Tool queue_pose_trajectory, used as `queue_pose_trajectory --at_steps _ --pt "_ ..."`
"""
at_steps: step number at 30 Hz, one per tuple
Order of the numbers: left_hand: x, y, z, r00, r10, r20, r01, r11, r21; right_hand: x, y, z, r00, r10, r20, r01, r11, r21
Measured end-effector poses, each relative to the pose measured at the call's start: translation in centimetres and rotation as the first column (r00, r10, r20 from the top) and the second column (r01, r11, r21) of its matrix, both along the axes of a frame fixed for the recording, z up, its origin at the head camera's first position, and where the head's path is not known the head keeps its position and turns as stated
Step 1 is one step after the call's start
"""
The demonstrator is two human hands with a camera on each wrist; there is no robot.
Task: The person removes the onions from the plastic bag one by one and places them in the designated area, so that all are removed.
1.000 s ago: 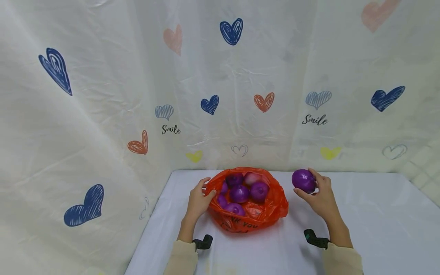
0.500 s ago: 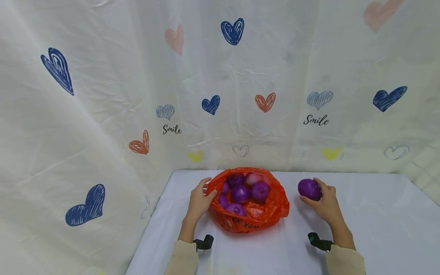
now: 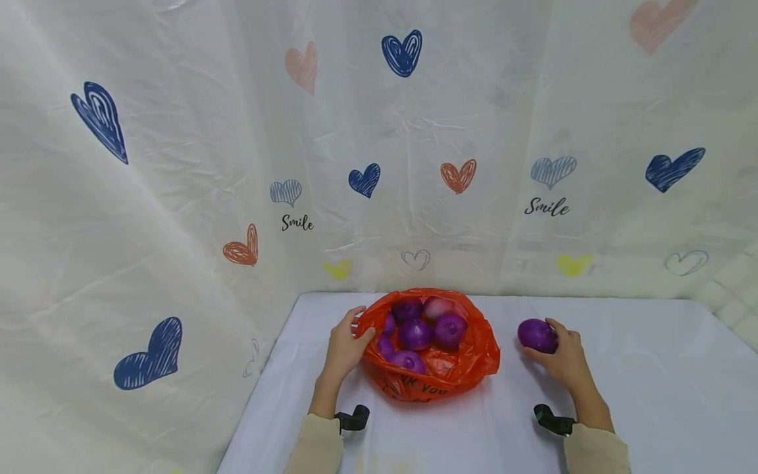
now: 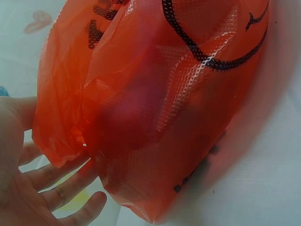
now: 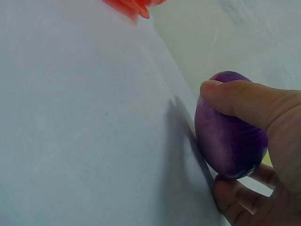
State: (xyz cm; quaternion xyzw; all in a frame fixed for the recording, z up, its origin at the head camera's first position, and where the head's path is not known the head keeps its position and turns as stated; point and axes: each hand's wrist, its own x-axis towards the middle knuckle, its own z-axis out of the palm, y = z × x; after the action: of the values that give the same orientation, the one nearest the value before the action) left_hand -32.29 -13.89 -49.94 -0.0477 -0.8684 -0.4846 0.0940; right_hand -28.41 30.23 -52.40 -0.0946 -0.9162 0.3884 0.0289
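Note:
A red plastic bag (image 3: 408, 388) with dark lettering stands with its mouth spread wide, several purple onions (image 3: 415, 334) inside. My left hand (image 3: 345, 343) holds the bag's left rim. In the left wrist view, the bag's edge hangs between the thumb side and the fingers (image 4: 66, 188), which reach behind it. To the right of the bag, my right hand (image 3: 564, 359) grips a single purple onion (image 3: 537, 336). In the right wrist view, the thumb lies across this onion (image 5: 230, 136), fingers under its far side, close to the white surface; whether it touches is hard to tell.
A white-covered table (image 3: 645, 368) carries the bag and extends right and forward. Behind it and along the left hangs a pale curtain (image 3: 379, 118) printed with hearts and "Smile". Each wrist wears a small black camera mount (image 3: 553, 421).
My right hand has lowered the onion toward the table and moved a little to the right. The left hand keeps its place at the bag's rim.

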Motion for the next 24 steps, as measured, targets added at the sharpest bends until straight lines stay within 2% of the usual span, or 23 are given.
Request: queue_pose_trajectory --at_steps 8,14,24 --pt "-0.2 -0.2 -0.3 0.998 -0.023 -0.066 0.023 1.0 -0.012 -0.4 0.4 -0.7 0.999 -0.025 0.036 0.025 0.999 -0.02" --pt "-0.2 -0.2 -0.3 0.997 -0.027 -0.066 0.026 1.0 -0.007 -0.5 0.6 -1.6 0.999 -0.03 0.03 0.032 0.998 -0.05" --pt "0.0 -0.1 -0.2 0.999 -0.032 -0.043 0.032 0.999 0.003 -0.6 0.5 -1.7 0.999 -0.036 0.038 0.038 0.998 -0.058"
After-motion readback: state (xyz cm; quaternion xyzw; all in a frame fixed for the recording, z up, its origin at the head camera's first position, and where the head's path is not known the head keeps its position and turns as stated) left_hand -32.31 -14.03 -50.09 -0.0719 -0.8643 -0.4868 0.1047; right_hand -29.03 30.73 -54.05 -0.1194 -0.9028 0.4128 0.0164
